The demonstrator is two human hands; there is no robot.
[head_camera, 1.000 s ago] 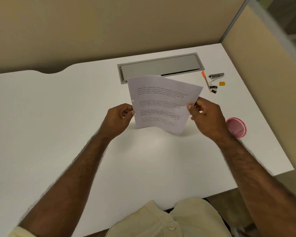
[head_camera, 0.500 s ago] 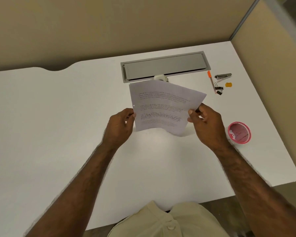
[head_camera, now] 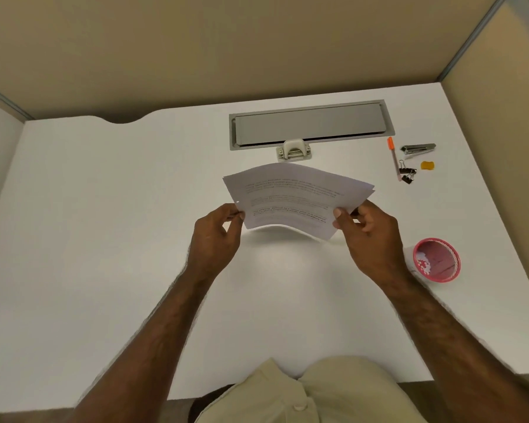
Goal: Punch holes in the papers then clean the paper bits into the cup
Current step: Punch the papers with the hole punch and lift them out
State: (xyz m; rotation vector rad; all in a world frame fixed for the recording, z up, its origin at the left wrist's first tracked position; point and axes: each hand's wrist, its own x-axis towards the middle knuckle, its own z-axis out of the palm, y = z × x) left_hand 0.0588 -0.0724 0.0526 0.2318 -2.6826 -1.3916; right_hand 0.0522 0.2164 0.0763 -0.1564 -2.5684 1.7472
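I hold a thin stack of printed papers (head_camera: 293, 196) above the middle of the white desk (head_camera: 104, 239), tilted away and bowed. My left hand (head_camera: 216, 236) pinches its left edge, where a punched hole shows near my thumb. My right hand (head_camera: 370, 236) pinches the right edge. A cream hole punch (head_camera: 293, 150) sits on the desk just beyond the papers. A pink cup (head_camera: 437, 260) stands to the right of my right hand, with white paper bits inside.
A grey cable tray lid (head_camera: 309, 125) is set into the desk behind the punch. At the far right lie an orange pen (head_camera: 394, 157), a stapler (head_camera: 418, 149), black binder clips (head_camera: 406, 174) and a small yellow piece (head_camera: 427, 165). Beige partition walls close the back and right.
The papers have tipped further away and flattened, and the hole punch behind them has come into view. The camera has tilted, so everything sits lower in view.
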